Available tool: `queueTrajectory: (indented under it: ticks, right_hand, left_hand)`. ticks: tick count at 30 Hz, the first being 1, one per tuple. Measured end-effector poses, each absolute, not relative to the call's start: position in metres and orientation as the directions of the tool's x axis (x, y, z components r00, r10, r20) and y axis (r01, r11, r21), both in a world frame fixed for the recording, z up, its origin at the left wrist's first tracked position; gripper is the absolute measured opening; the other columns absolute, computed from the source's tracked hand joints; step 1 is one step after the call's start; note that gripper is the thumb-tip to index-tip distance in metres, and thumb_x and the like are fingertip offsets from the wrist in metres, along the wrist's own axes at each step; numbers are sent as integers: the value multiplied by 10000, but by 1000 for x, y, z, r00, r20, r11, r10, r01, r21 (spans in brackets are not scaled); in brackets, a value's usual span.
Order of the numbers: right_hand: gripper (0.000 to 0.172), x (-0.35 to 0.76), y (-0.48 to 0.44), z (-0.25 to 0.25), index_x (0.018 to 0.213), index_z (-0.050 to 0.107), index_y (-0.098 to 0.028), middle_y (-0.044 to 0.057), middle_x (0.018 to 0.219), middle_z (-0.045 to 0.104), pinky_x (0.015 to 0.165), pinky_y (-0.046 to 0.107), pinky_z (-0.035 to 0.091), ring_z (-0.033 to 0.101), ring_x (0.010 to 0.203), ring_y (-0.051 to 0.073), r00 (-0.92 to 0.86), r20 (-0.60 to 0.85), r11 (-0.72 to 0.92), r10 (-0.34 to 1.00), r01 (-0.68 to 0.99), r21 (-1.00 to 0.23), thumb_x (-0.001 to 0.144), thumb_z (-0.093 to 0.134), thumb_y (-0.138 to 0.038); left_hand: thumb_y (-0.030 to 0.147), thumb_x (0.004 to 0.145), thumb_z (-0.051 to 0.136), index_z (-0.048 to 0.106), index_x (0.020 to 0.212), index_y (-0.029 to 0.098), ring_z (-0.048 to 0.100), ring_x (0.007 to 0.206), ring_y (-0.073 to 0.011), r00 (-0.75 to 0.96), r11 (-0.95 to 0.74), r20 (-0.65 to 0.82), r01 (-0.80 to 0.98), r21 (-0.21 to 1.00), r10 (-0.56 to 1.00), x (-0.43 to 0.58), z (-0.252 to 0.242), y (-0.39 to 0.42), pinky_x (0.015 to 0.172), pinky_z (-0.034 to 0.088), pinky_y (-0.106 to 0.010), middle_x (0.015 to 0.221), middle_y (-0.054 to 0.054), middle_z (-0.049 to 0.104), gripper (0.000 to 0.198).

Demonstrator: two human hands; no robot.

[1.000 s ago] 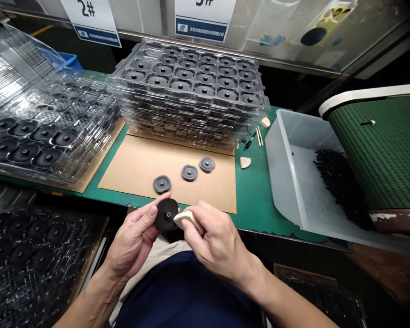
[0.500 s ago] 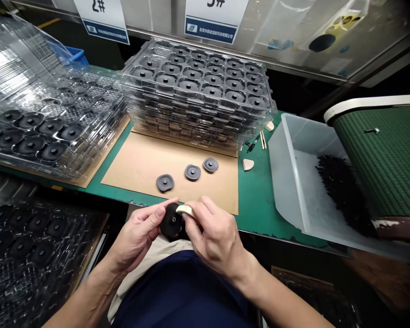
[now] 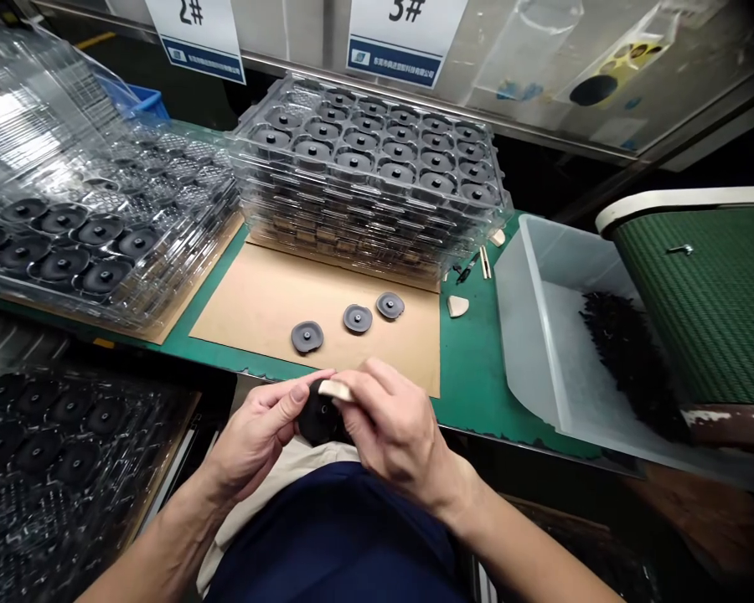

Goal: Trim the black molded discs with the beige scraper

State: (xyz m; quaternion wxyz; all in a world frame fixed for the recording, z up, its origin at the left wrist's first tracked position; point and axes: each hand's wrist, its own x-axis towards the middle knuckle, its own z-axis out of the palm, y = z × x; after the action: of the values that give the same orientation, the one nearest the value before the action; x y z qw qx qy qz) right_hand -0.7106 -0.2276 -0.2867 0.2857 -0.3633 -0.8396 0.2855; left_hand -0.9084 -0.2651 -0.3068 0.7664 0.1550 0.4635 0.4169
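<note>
My left hand [image 3: 257, 431] pinches a black round rubber disc [image 3: 317, 416] by its left edge, just below the table's front edge. My right hand [image 3: 393, 431] holds a small beige wedge-shaped tool [image 3: 334, 389] pressed against the disc's top rim. Much of the disc is hidden behind my fingers. Three more grey discs [image 3: 357, 318] lie in a slanted row on the brown cardboard sheet [image 3: 270, 301] above my hands.
A stack of clear trays filled with discs [image 3: 370, 184] stands behind the cardboard, another tray stack [image 3: 81, 218] at left. A translucent bin [image 3: 540, 335] with black scraps sits right, beside a green conveyor [image 3: 704, 293]. A spare beige wedge [image 3: 457, 306] lies on the green mat.
The beige tool has slid from the disc's right face up to its top rim, and the disc has turned more edge-on between my hands. The camera view shifted slightly.
</note>
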Motion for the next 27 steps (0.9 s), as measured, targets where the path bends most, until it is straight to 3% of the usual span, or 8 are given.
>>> queueTrajectory:
  ticks: [4, 7, 10, 16, 19, 21, 24, 27]
  right_hand:
    - [255, -708, -219, -280, 1219, 620, -168, 101, 1060, 645, 768, 361, 441, 504, 834, 196, -751, 365, 796, 550, 339, -501, 999, 494, -144]
    - [121, -716, -226, -283, 971, 607, -168, 55, 859, 593, 713, 336, 415, 498, 761, 168, -544, 251, 543, 800, 481, -689, 1020, 507, -215]
    - [239, -723, -234, -290, 811, 508, -179, 17, 752, 506, 644, 318, 376, 450, 673, 137, -446, 77, 304, 892, 464, -832, 1035, 485, -258]
    - [240, -716, -225, -290, 1199, 637, -168, 92, 979, 618, 752, 368, 417, 492, 837, 198, -650, 277, 664, 708, 477, -577, 1017, 483, -190]
    - [258, -716, -220, -286, 1220, 645, -203, 89, 1034, 649, 793, 377, 432, 507, 855, 198, -723, 325, 753, 610, 399, -524, 1008, 501, -178]
    - [174, -721, -223, -286, 1118, 651, -187, 74, 951, 632, 768, 353, 432, 518, 822, 182, -585, 295, 608, 755, 459, -647, 1015, 512, -210]
    - [209, -730, -233, -288, 891, 576, -177, 10, 749, 533, 620, 299, 378, 459, 660, 130, -409, 39, 224, 912, 415, -882, 1043, 495, -295]
    - [229, -733, -237, -291, 838, 527, -177, 5, 752, 505, 634, 303, 364, 440, 667, 128, -436, 13, 215, 900, 415, -884, 1032, 513, -298]
  left_hand:
    - [408, 922, 608, 709, 1285, 175, 727, 903, -168, 334, 654, -592, -584, 480, 733, -909, -307, -266, 771, 615, -245, 1206, -146, 744, 444]
    - [345, 881, 684, 693, 1303, 222, 725, 998, -149, 80, 464, -571, -680, 568, 817, -905, -304, -265, 871, 612, -214, 1251, -103, 733, 440]
    - [340, 854, 722, 685, 1313, 221, 717, 1064, -171, -52, 378, -529, -643, 667, 847, -907, -302, -262, 928, 604, -220, 1233, -104, 739, 476]
    - [416, 917, 617, 726, 1248, 162, 684, 856, -141, 301, 668, -611, -492, 558, 732, -915, -309, -266, 734, 623, -255, 1155, -143, 747, 431]
    - [416, 915, 614, 734, 1223, 190, 696, 828, -159, 309, 659, -617, -576, 483, 723, -912, -309, -268, 704, 642, -307, 1126, -125, 751, 400]
    - [370, 891, 662, 731, 1219, 229, 719, 915, -151, 163, 531, -596, -670, 518, 787, -909, -306, -268, 799, 644, -270, 1178, -90, 745, 363]
    - [323, 849, 729, 711, 1246, 260, 722, 1005, -145, -82, 323, -513, -690, 648, 855, -907, -301, -265, 875, 616, -208, 1212, -70, 737, 402]
    - [333, 833, 750, 708, 1255, 249, 715, 1056, -162, -124, 291, -486, -665, 688, 865, -911, -300, -266, 899, 604, -201, 1196, -78, 739, 433]
